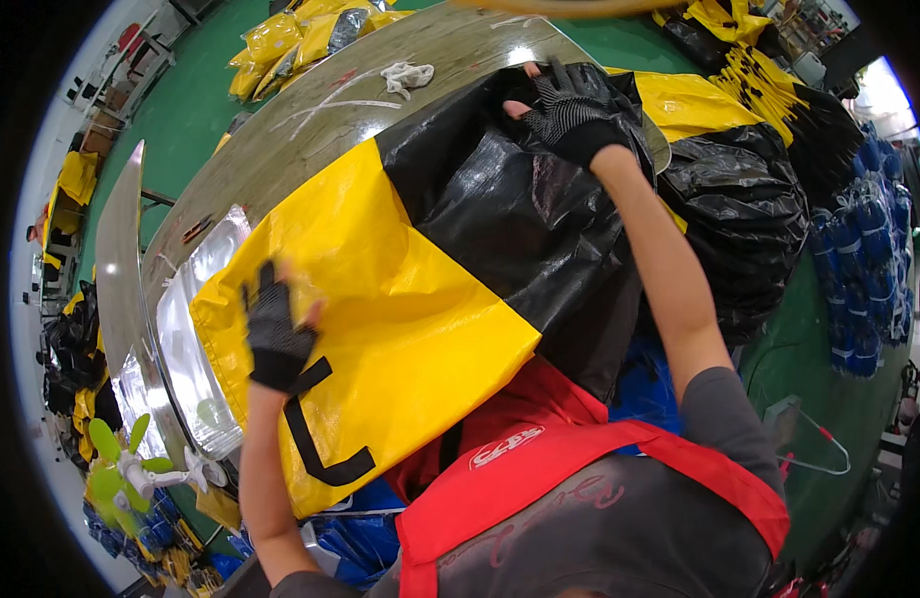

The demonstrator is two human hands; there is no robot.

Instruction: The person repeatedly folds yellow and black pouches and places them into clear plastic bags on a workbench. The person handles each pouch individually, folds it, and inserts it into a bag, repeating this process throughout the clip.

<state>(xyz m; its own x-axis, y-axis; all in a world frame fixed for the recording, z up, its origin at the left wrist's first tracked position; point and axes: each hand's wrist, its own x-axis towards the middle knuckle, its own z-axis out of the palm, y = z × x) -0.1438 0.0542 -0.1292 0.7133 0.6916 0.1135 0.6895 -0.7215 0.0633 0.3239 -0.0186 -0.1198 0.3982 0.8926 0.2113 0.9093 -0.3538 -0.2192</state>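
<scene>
While lying across the worn round metal table, big yellow and black shiny plastic bag spread out flat. Left hand in a black fingerless glove pressed flat and open on the yellow end. Right hand in a black fingerless glove closed tight around the black end, far side.

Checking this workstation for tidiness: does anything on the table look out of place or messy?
A crumpled white rag lies loose on the far end of the table, beside pale scuffs. Otherwise the left hand and right hand press a yellow-and-black bag that looks intact.
</scene>
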